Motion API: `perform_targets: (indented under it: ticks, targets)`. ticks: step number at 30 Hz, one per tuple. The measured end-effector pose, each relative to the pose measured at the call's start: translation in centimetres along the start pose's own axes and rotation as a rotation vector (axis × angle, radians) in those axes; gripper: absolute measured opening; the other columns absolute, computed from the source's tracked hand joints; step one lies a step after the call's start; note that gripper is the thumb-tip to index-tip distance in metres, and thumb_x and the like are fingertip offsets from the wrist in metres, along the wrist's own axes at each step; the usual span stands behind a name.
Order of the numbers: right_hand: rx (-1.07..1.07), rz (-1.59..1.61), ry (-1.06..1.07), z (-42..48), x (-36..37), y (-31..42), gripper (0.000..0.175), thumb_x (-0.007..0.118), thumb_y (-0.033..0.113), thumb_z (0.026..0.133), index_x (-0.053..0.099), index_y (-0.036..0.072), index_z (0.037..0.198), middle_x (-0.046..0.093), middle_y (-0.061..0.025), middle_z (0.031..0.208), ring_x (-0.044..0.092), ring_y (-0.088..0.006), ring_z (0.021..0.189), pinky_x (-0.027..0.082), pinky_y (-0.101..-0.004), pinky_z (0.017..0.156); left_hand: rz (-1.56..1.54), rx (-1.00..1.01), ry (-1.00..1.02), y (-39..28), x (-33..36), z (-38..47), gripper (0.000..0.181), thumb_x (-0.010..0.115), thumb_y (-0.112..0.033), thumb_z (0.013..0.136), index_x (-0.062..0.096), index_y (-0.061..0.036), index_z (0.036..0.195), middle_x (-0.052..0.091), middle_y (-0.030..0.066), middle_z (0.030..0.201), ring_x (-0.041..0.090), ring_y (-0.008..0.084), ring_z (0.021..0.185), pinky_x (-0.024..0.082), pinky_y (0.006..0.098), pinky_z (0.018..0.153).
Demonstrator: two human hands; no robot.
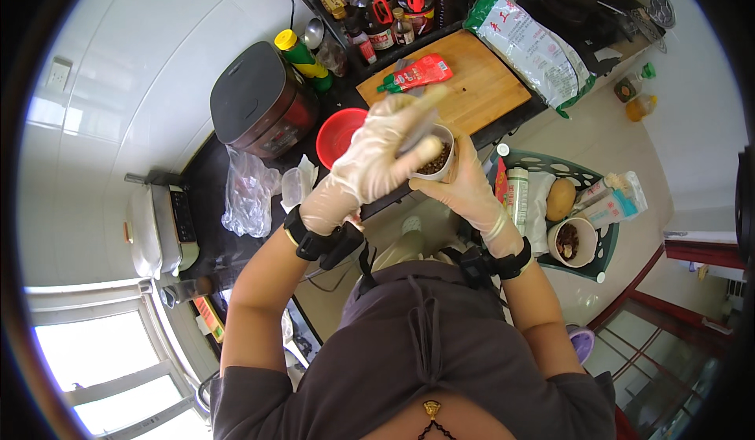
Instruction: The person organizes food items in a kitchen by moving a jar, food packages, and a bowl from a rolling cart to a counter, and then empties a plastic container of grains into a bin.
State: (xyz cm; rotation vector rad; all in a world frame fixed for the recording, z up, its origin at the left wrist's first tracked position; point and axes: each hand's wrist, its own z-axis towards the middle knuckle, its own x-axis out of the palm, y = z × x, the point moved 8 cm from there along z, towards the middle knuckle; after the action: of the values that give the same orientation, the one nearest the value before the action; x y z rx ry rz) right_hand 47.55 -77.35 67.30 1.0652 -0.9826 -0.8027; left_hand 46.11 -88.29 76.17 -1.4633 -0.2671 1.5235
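My right hand (469, 186), in a clear disposable glove, holds a white plastic cup (439, 174). The cup is tilted so its mouth shows, with small brown granules (437, 163) inside that look like peppercorns. Over the mouth reaches my left hand (374, 151), gloved too, thumb and fingers spread and partly blurred. A greyish translucent patch lies between its thumb and fingers; whether that is a held thing or blurred glove is unclear. Beyond both hands is a wooden cutting board (489, 89) bearing a red squeeze pouch (422, 74) with a green cap. A red plastic bowl (336, 139) sits left of my left hand.
A rice cooker (253, 98), a crumpled plastic bag (250, 195) and a small clear container (293, 186) stand along the left counter. Bottles (377, 18) fill the rack behind. A large printed bag (531, 45) overlaps the board. At right, a dark green basket (607, 245) holds a second cup (572, 242).
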Motion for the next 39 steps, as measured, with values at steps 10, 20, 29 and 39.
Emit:
perform_targets:
  ticks: [10, 20, 29, 39]
  targets:
    - [0.053, 0.123, -0.011, 0.9, -0.6, -3.1, 0.091, 0.080, -0.006, 0.070, 0.027, 0.008, 0.142, 0.040, -0.0097, 0.139, 0.044, -0.0205, 0.130, 0.045, -0.0376, 0.105, -0.805, -0.244, -0.491, 8.1, -4.7, -2.9, 0.046, 0.055, -0.035, 0.100, 0.056, -0.0009, 0.131, 0.064, 0.0021, 0.112, 0.057, 0.0078, 0.099, 0.045, 0.0212, 0.089]
    - [0.191, -0.092, -0.157, -1.0, -5.1, -9.4, 0.091, 0.079, 0.002, 0.076, 0.021, 0.005, 0.146, 0.039, -0.0122, 0.141, 0.042, -0.0232, 0.132, 0.039, -0.0366, 0.109, -0.814, -0.916, -0.883, 26.6, -2.6, -18.3, 0.033, 0.059, -0.024, 0.097, 0.058, 0.0000, 0.119, 0.068, 0.0116, 0.087, 0.067, 0.0181, 0.066, 0.051, 0.0244, 0.054]
    - [0.401, -0.315, 0.151, -2.9, 0.2, -16.0, 0.093, 0.081, 0.006, 0.072, 0.022, 0.004, 0.144, 0.044, -0.0158, 0.137, 0.048, -0.0240, 0.127, 0.040, -0.0380, 0.107, -0.205, -1.049, -0.632, 24.0, -1.6, -24.8, 0.040, 0.067, -0.024, 0.087, 0.063, 0.0016, 0.117, 0.069, 0.0139, 0.095, 0.065, 0.0198, 0.085, 0.051, 0.0324, 0.078]
    - [0.122, -0.876, 0.347, -0.1, 7.2, -22.6, 0.092, 0.082, 0.006, 0.070, 0.027, -0.001, 0.143, 0.042, -0.0183, 0.139, 0.043, -0.0283, 0.132, 0.038, -0.0370, 0.109, 0.325, -1.344, -0.588, 30.9, -4.3, -30.0, 0.105, 0.084, -0.042, 0.065, 0.030, 0.0028, 0.144, 0.054, 0.0254, 0.126, 0.057, 0.0381, 0.113, 0.046, 0.0415, 0.097]
